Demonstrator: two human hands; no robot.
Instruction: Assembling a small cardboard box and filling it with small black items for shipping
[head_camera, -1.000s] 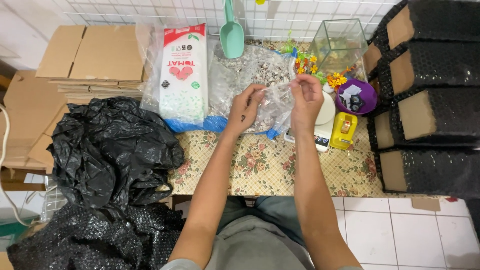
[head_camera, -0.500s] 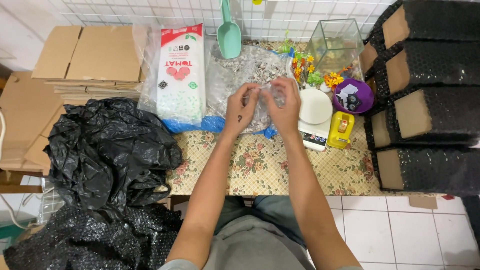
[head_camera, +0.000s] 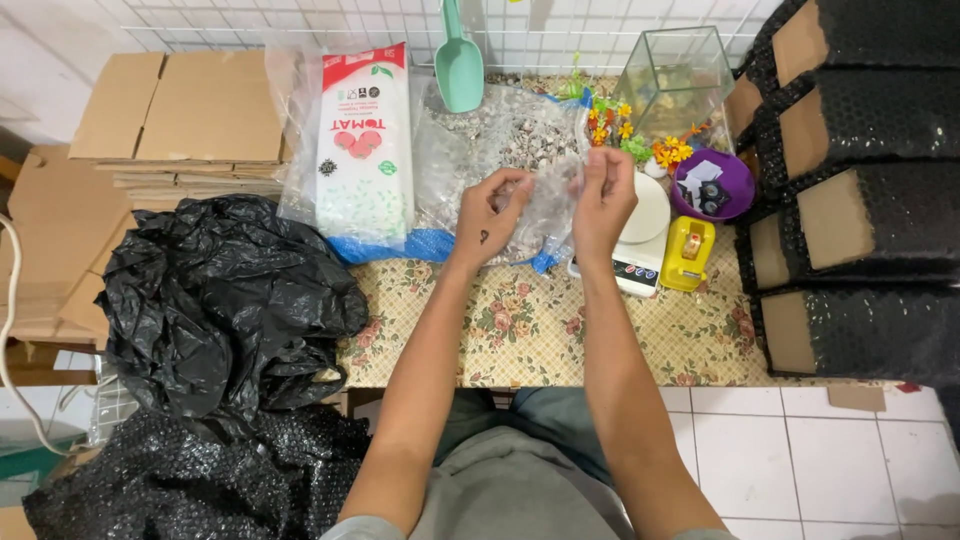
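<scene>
- Over the table, with its floral cloth, our left hand and right hand meet around a small clear bag, each pinching one side of it with fingers closed on the plastic.
- Behind the small bag lies a large clear bag of gravel, with a green scoop above it against the wire grid.
- Left of that stands a white pouch with red print, inside clear wrap.
- Just right of our right hand sits a white scale, and beside it a yellow tape dispenser.
- Further back are a purple bowl, a glass tank and plastic flowers.
- Black bubble-wrapped boxes are stacked at the right.
- At the left lie a black plastic sheet and flat cardboard.
</scene>
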